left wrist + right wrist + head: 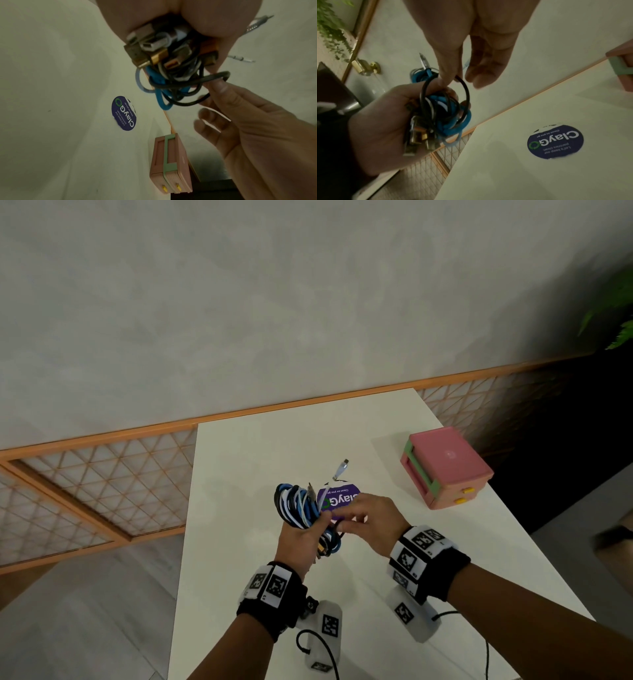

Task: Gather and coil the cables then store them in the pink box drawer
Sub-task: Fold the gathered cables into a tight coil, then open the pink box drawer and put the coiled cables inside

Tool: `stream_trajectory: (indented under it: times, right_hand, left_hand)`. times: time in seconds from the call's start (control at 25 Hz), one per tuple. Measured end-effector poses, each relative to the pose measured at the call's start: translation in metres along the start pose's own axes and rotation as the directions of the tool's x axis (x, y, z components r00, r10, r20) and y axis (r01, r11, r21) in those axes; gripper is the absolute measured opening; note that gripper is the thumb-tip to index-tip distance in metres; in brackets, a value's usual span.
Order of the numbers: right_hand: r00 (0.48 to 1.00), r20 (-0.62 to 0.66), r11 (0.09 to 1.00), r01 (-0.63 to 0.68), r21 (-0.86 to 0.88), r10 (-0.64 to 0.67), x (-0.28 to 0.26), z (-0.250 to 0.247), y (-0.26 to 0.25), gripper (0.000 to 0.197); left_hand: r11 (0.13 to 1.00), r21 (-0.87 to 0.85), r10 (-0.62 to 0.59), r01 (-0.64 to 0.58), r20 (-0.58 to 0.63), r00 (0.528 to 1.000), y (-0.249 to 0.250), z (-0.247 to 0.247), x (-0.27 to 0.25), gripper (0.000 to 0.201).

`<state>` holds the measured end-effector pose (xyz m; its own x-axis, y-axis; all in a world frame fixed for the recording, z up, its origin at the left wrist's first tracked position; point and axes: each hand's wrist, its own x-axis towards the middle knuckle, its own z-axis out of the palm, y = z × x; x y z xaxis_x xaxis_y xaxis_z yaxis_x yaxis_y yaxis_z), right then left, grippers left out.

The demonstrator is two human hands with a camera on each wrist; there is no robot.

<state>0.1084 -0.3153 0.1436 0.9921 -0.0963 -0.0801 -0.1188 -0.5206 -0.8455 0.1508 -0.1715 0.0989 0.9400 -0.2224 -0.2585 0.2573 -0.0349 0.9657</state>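
Observation:
A bundle of coiled cables (301,506), blue, black and white, is gripped in my left hand (301,537) above the white table. Their plugs stick out below the fist (154,51), and a white plug end (340,470) pokes up behind. My right hand (363,518) pinches a black cable loop (462,86) of the bundle between thumb and forefinger, its other fingers loosely spread. The pink box (445,467) with two yellow drawer knobs stands at the table's right, apart from both hands; its drawers look closed (171,185).
A round purple sticker (337,499) lies on the table (257,460) under the hands. The table's left and right edges drop to the floor. A wall with an orange lattice panel (102,484) runs behind. A green plant (613,309) hangs at the far right.

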Motion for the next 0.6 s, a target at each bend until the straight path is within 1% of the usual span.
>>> stream_trajectory:
  times: [0.04, 0.12, 0.2, 0.24, 0.28, 0.32, 0.36, 0.44, 0.48, 0.6]
  right_hand:
    - [0.999, -0.025, 0.997, -0.044, 0.063, 0.045, 0.001, 0.000, 0.000, 0.026]
    - [0.989, -0.035, 0.978, -0.140, 0.156, 0.147, 0.003, -0.001, -0.002, 0.025]
    - [0.980, -0.070, 0.965, -0.169, 0.200, 0.187, 0.004, -0.003, -0.007, 0.024]
    - [0.976, -0.095, 0.962, -0.172, 0.210, 0.195, 0.004, -0.004, -0.009, 0.025]
    - [0.974, -0.114, 0.964, -0.171, 0.206, 0.197, 0.004, -0.004, -0.011, 0.026]
    - [0.974, -0.119, 0.966, -0.165, 0.201, 0.191, 0.004, -0.004, -0.011, 0.027]
    - [0.976, -0.116, 0.965, -0.160, 0.207, 0.187, 0.004, -0.003, -0.011, 0.028]
    - [0.977, -0.118, 0.962, -0.147, 0.231, 0.177, 0.003, -0.001, -0.010, 0.031]
    - [0.976, -0.127, 0.962, -0.141, 0.234, 0.174, 0.002, 0.000, -0.008, 0.031]
    - [0.977, -0.156, 0.968, -0.107, 0.225, 0.144, 0.000, 0.007, -0.003, 0.030]
  left_hand:
    - [1.000, 0.008, -0.014, 0.014, 0.029, 0.999, 0.001, 0.000, -0.001, 0.022]
    - [1.000, 0.014, -0.005, 0.004, 0.117, 0.993, 0.003, 0.001, -0.003, 0.034]
    - [0.999, -0.024, 0.050, -0.046, 0.227, 0.973, 0.004, 0.001, -0.005, 0.043]
    - [0.997, -0.043, 0.071, -0.061, 0.290, 0.954, 0.002, 0.001, -0.003, 0.048]
    - [0.997, -0.060, 0.075, -0.058, 0.346, 0.935, 0.000, 0.000, -0.001, 0.052]
    - [0.998, -0.045, 0.061, -0.048, 0.377, 0.924, 0.000, -0.001, 0.001, 0.053]
    - [0.999, 0.008, 0.033, -0.039, 0.382, 0.924, 0.000, -0.002, 0.003, 0.051]
    - [0.990, 0.141, -0.027, -0.023, 0.342, 0.939, 0.001, 0.000, 0.003, 0.043]
    - [0.987, 0.158, -0.042, -0.011, 0.327, 0.944, 0.001, 0.001, 0.002, 0.040]
    - [0.993, 0.118, -0.038, 0.002, 0.303, 0.952, 0.002, 0.000, 0.001, 0.036]
